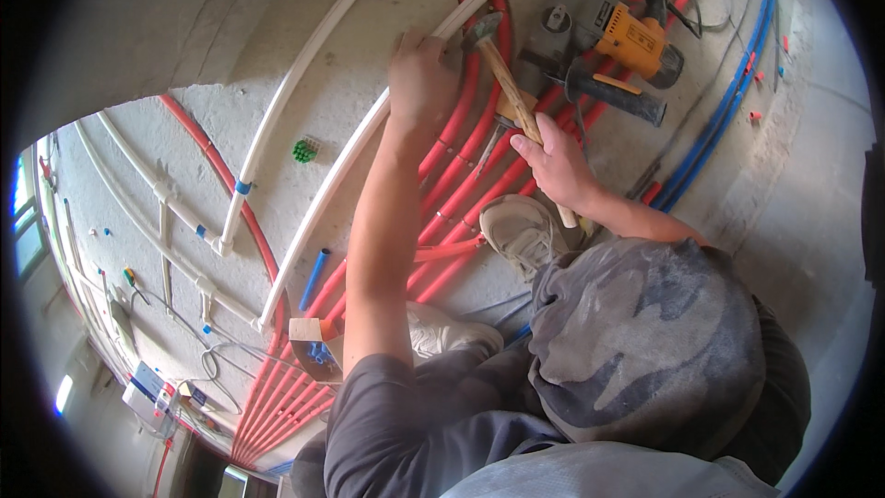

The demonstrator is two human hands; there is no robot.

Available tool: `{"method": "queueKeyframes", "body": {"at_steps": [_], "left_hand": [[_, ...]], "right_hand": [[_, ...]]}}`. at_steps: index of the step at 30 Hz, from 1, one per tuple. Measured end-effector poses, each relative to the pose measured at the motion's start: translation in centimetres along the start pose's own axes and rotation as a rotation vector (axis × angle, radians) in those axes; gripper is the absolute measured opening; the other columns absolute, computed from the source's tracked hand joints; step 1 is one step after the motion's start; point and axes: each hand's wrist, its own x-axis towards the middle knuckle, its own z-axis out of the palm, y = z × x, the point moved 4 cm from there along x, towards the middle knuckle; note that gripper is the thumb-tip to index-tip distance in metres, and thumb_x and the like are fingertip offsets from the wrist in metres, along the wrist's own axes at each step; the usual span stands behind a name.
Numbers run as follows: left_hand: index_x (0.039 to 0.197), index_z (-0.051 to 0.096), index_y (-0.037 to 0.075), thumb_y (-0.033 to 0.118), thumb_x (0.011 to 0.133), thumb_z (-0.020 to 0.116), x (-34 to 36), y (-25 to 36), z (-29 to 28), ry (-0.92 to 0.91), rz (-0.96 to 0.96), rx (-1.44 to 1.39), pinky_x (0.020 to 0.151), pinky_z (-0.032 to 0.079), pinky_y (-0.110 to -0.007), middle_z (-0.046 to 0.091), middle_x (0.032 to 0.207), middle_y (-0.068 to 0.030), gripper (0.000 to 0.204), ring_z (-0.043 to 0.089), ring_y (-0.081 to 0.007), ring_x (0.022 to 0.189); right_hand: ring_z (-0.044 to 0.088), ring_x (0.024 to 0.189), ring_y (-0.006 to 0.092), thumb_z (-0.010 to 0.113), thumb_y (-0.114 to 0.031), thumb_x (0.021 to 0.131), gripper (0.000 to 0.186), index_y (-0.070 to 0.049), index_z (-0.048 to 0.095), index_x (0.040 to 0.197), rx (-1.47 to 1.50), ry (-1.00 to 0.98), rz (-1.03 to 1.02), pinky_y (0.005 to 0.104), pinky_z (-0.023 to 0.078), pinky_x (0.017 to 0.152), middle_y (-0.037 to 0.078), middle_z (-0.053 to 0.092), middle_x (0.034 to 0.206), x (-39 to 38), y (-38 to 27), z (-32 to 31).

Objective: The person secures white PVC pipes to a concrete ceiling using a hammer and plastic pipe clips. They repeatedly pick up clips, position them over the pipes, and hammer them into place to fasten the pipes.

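My left hand (422, 74) is curled at the white pipe (341, 175) beside the red conduits; whatever its fingers hold is hidden. My right hand (558, 157) is closed around the wooden handle of a hammer (502, 69), which slants up so its metal head (481, 29) sits just right of my left fingers. Under the hammer, a small brown piece (512, 107) and a thin metal rod (489, 152) lie on the red conduits (447, 221).
An orange-and-black power tool (627, 37) lies at upper right. Blue conduits (719, 120) run along the right. Green plastic pieces (306, 149) and a small open box (316, 361) of blue fittings are on the left. My shoe (516, 231) and camouflage-patterned clothing (645, 341) fill the lower middle and right.
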Motion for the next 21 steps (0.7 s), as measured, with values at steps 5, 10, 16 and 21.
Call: {"method": "queueKeyframes", "body": {"at_steps": [5, 10, 16, 21], "left_hand": [[0.079, 0.073, 0.003, 0.015, 0.090, 0.076, 0.4, -0.3, 0.0, -0.028, 0.095, 0.057, 0.086, 0.054, -0.053, 0.066, 0.097, -0.0161, 0.017, 0.065, -0.0401, 0.097], [0.080, 0.071, 0.003, 0.014, 0.091, 0.074, 0.1, -0.2, 0.1, -0.068, 0.204, 0.111, 0.090, 0.053, -0.053, 0.065, 0.098, -0.0159, 0.015, 0.064, -0.0407, 0.097], [0.089, 0.071, 0.004, 0.013, 0.083, 0.076, -0.2, -0.7, 0.7, 0.002, 0.143, 0.115, 0.091, 0.054, -0.052, 0.066, 0.099, -0.0161, 0.012, 0.064, -0.0413, 0.100], [0.087, 0.071, 0.004, 0.013, 0.078, 0.078, -0.3, -1.3, 0.9, 0.038, 0.155, 0.102, 0.090, 0.054, -0.052, 0.067, 0.098, -0.0151, 0.014, 0.065, -0.0402, 0.098]], "right_hand": [[0.063, 0.096, 0.0532, 0.065, -0.028, 0.109, 0.032, 0.002, 0.057, 0.116, -0.023, 0.027, -0.039, 0.0519, 0.049, 0.078, 0.029, 0.064, 0.099, -0.1, -0.1, -0.2], [0.064, 0.099, 0.0531, 0.064, -0.028, 0.109, 0.033, 0.002, 0.058, 0.120, -0.016, 0.018, -0.023, 0.0516, 0.050, 0.080, 0.029, 0.066, 0.102, -0.2, -0.1, -0.3], [0.064, 0.100, 0.0521, 0.064, -0.027, 0.109, 0.032, 0.002, 0.058, 0.120, -0.032, -0.003, -0.025, 0.0515, 0.051, 0.082, 0.029, 0.067, 0.103, 0.2, -1.2, 0.0], [0.066, 0.093, 0.0503, 0.064, -0.027, 0.109, 0.030, 0.002, 0.057, 0.116, -0.067, -0.026, -0.021, 0.0521, 0.050, 0.078, 0.028, 0.066, 0.096, 0.7, -1.2, 0.2]]}}
